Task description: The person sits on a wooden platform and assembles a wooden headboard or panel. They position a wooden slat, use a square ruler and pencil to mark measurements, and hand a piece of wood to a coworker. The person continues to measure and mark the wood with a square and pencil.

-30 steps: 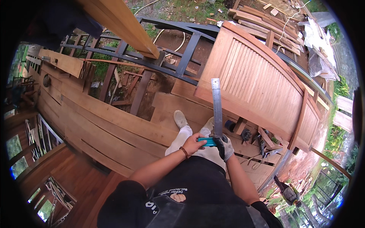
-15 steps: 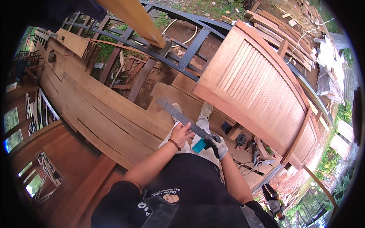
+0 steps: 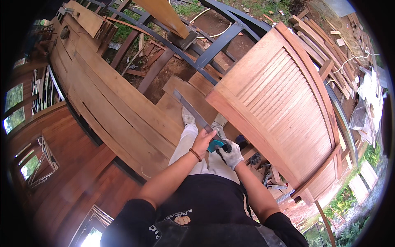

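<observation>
My bare left hand (image 3: 203,143), with a beaded bracelet at the wrist, is closed around the near part of a long, flat grey metal blade (image 3: 192,110). The blade slants away to the far left above my shoes. A teal block (image 3: 214,144) sits at its near end; whether this tool is a saw or a square I cannot make out. My right hand (image 3: 231,154), in a white and black glove, grips the dark part beside the teal block. Its fingertips are partly hidden.
Long wooden planks (image 3: 119,111) run along my left. A slatted wooden panel (image 3: 271,111) leans at the right. Ahead stands a dark metal frame (image 3: 222,43) with a wooden post (image 3: 166,18). Stacked timber (image 3: 323,53) lies far right, and small tools (image 3: 273,185) lie under the panel.
My left hand has slid nearer to the right hand, close to the teal block. The blade has turned to point further ahead. The whole view has shifted.
</observation>
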`<state>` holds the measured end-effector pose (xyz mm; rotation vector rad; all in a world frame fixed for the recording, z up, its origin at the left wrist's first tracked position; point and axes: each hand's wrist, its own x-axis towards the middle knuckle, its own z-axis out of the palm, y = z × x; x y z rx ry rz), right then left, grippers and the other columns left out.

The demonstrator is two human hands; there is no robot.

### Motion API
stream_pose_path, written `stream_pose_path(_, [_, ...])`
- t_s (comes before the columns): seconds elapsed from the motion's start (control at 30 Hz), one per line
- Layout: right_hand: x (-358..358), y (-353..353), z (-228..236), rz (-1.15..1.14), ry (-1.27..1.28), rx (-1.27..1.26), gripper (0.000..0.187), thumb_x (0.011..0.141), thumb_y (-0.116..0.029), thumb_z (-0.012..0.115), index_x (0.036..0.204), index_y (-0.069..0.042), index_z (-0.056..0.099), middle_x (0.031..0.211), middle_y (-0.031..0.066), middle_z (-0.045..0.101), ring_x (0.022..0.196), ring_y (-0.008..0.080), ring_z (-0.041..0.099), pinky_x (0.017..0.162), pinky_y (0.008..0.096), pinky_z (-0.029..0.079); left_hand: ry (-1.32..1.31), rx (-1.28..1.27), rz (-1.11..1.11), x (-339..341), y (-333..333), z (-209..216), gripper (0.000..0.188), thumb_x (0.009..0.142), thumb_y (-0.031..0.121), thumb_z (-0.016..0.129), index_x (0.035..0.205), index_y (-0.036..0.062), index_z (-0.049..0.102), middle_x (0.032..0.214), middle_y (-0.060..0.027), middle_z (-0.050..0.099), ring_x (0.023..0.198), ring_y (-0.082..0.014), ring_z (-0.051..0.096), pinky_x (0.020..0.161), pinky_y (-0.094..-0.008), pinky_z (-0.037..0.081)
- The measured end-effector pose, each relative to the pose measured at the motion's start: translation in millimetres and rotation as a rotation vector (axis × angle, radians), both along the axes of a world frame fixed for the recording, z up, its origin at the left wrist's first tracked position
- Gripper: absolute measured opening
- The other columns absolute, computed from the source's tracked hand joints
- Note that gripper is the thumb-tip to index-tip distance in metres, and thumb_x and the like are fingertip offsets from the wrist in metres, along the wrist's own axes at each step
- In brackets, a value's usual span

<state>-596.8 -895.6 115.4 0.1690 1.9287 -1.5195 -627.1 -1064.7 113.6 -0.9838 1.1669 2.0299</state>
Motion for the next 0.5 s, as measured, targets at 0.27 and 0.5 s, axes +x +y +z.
stream_pose_path(0.27, [-21, 8, -2, 0.082, 0.737, 0.464, 0.079, 0.067, -0.030, 0.083, 0.131, -0.004, 0.046, 0.126, 0.0185, 0.055, 0.116, 0.0396, 0.051, 0.096, 0.0505, 0.043, 0.072, 0.483, 0.030, -40, 6, -37, 0.053, 0.084, 0.018, 0.040, 0.128, -0.0115, 0.044, 0.079, -0.0056, 0.054, 0.080, -0.0172, 0.056, 0.089, -0.0332, 0.047])
stream_pose_path(0.5, [-48, 11, -70, 0.245, 0.664, 0.425, 0.072, 0.068, -0.025, 0.082, 0.129, -0.009, 0.048, 0.119, 0.0204, 0.056, 0.106, 0.0410, 0.056, 0.083, 0.0481, 0.051, -0.079, 0.309, -0.195, -63, 2, -92, 0.048, 0.091, 0.019, 0.042, 0.133, -0.0030, 0.050, 0.090, -0.0038, 0.060, 0.086, -0.0125, 0.059, 0.083, -0.0281, 0.049])
